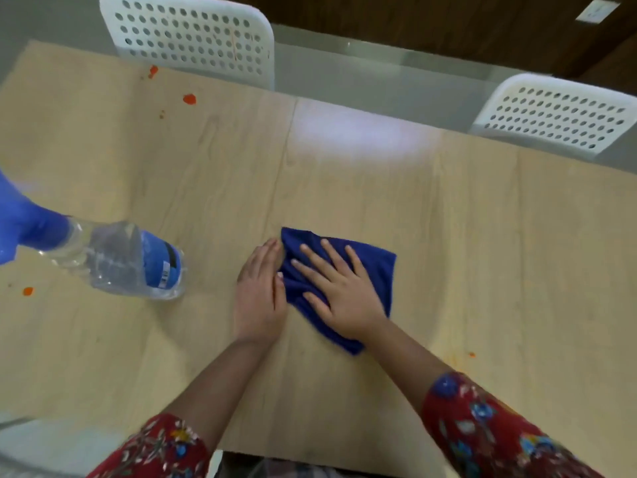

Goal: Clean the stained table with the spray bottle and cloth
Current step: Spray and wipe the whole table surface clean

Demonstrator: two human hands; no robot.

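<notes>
**Both hands lying flat at the blue cloth, spray bottle standing off at nine o'clock**

The blue cloth [375, 267] is lying crumpled near the middle of the pale wood-grain desk [482, 219]. The right hand [339, 294] is pressing down on it from above, palm flat and fingers spread wide, pointing toward eleven o'clock. The left hand [260, 291] is resting on the desk just beside the cloth, at its nine o'clock edge. Its fingers are straight and held together, and its inner side is touching the fabric. Neither hand is gripping anything.

Taking the cloth as the centre, the spray bottle [113, 260] is standing well apart at nine o'clock with nobody holding it. Its clear body with a blue label is sitting on the desk, and its blue trigger head is reaching out past the left border of the view.

Orange stains are showing in several places. One blot [189, 99] and a smear [152, 71] are sitting toward ten o'clock near the far edge, another spot [28, 291] is lying beyond the bottle at nine o'clock, and a small fleck [472, 355] is lying at four o'clock.

Two white perforated chairs are standing at the far side, one [193, 36] at eleven o'clock and one [558, 112] at two o'clock. Red floral sleeves [489, 429] are covering both arms at the near edge.
</notes>
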